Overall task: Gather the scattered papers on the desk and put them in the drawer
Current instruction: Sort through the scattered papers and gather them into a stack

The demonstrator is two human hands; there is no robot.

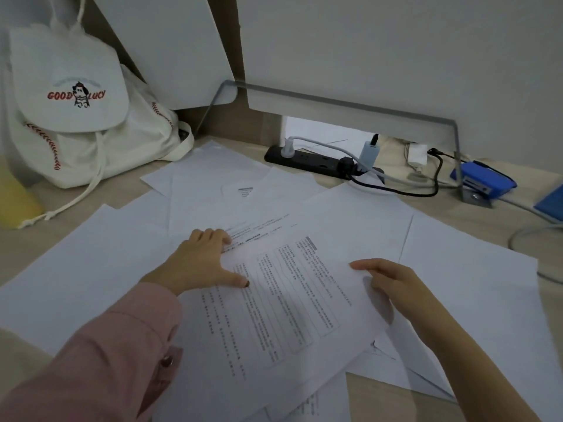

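Note:
Several white papers (457, 269) lie scattered and overlapping across the beige desk (396, 400). A printed sheet (283, 306) lies on top in the middle, tilted. My left hand (198, 263), in a pink sleeve, rests on that sheet's left edge with the thumb pressed on its face and the fingers curled over the top. My right hand (393, 284) grips the sheet's right edge, thumb on top and fingers underneath, lifting that side slightly. More blank and printed sheets spread out beneath toward the back and both sides. No drawer is in view.
A white canvas backpack (76, 117) stands at the back left, beside a yellow object (15, 196). A black power strip (310, 162) with plugs and cables lies at the back. A blue device (484, 181) and a metal stand leg (457, 166) are at the right.

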